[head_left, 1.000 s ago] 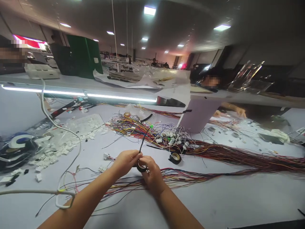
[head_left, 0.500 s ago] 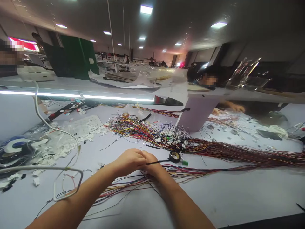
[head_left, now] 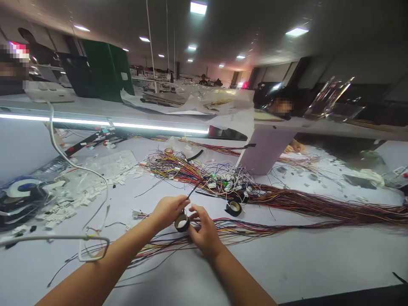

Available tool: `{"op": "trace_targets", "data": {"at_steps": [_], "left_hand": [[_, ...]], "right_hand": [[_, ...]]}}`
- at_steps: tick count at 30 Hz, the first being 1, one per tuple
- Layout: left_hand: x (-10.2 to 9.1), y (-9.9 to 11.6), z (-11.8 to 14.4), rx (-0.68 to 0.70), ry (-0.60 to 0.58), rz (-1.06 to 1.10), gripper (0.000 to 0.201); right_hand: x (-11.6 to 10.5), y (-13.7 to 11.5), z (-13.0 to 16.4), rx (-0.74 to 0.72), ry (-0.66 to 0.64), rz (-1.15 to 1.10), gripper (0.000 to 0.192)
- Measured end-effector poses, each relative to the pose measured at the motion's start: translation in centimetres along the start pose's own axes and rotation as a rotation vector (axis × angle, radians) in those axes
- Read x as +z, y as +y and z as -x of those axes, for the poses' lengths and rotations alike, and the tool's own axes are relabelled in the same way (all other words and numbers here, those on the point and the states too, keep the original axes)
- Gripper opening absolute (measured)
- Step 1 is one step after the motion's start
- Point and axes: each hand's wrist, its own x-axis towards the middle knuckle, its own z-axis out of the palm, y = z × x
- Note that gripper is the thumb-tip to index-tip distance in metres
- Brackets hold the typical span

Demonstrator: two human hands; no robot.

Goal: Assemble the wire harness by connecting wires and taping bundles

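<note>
My left hand (head_left: 168, 213) is closed, its fingertips pinching a thin dark strip (head_left: 193, 191) that slants up to the right; whether it is tape or a rod I cannot tell. Just below those fingertips is a black tape roll (head_left: 182, 223) with a pale core. On its right side my right hand (head_left: 205, 233) has thumb and fingers curved and apart, the thumb beside or touching the roll's edge. A loose bundle of coloured wires (head_left: 229, 227) runs beneath both hands. Another black tape roll (head_left: 234, 208) lies farther right.
A thick wire harness (head_left: 287, 199) stretches to the right edge, its tangled ends behind my hands. White connectors (head_left: 63, 208) are scattered on the left. A white cable (head_left: 79, 170) hangs there, its looped end by my left forearm. A divider panel (head_left: 264, 151) stands behind; another person's hand (head_left: 295, 146) is beyond.
My hands, earlier crossed together, have drawn apart, and a tape roll now shows between them. The dark strip has swung from pointing right to pointing up and right.
</note>
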Motion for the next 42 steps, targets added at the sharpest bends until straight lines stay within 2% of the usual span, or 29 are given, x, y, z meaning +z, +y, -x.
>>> {"op": "trace_targets", "data": {"at_steps": [2,4,5,8,10,12,17,23,26,27,29,31,32,34,36,42], "left_hand": [[0.1,-0.2,0.7,-0.089,0.055,0.057,0.039],[0.3,-0.5,1.5,-0.156,0.112,0.121,0.041],[0.4,-0.6,1.9,-0.182,0.147,0.148,0.043],[1.0,-1.2,3.0,-0.201,0.215,0.278,0.043],[1.3,-1.5,3.6,-0.171,0.193,0.444,0.043],[1.3,-1.8,3.8,-0.149,0.146,0.572,0.045],[1.0,-1.8,2.4,-0.217,-0.059,0.374,0.043],[1.3,-2.1,1.2,-0.207,-0.149,0.212,0.040],[1.3,-2.4,1.5,-0.188,-0.134,0.171,0.038],[1.3,-2.5,1.7,-0.186,-0.123,0.160,0.037],[1.6,-2.8,2.1,-0.191,-0.090,0.143,0.036],[2.2,-3.0,2.5,-0.197,-0.050,0.136,0.035],[2.6,-3.2,2.7,-0.196,-0.030,0.137,0.034],[3.5,-3.5,3.0,-0.182,0.010,0.144,0.033],[4.1,-3.9,3.1,-0.165,0.040,0.149,0.033],[4.6,-4.6,2.9,-0.198,0.082,0.144,0.040]], "right_hand": [[0.0,-0.4,-0.1,-0.098,-0.050,0.090,0.038],[0.0,-0.7,-0.3,-0.060,-0.064,0.089,0.031],[0.0,-0.7,-0.5,0.048,-0.046,0.023,0.029],[-0.1,-0.3,-1.5,0.518,-0.013,-0.280,0.027],[-0.1,0.3,-2.5,0.724,-0.046,-0.417,0.025],[0.0,0.8,-3.3,0.788,-0.102,-0.461,0.024],[0.3,1.2,-4.1,0.849,-0.162,-0.505,0.025],[0.0,1.2,-3.7,0.811,-0.188,-0.376,0.029],[-1.0,0.7,-3.9,0.710,-0.137,-0.255,0.043],[-1.3,0.4,-3.9,0.615,-0.138,-0.194,0.048],[-1.8,-0.5,-4.0,0.329,-0.223,-0.014,0.054],[-1.7,-1.5,-3.9,0.074,-0.372,0.232,0.048],[-1.4,-1.9,-3.9,0.022,-0.441,0.360,0.040],[-0.7,-2.6,-4.0,0.071,-0.507,0.555,0.026],[0.1,-2.8,-4.4,0.140,-0.518,0.668,0.023],[1.2,-2.9,-6.8,0.133,-0.533,0.743,0.017]]}}
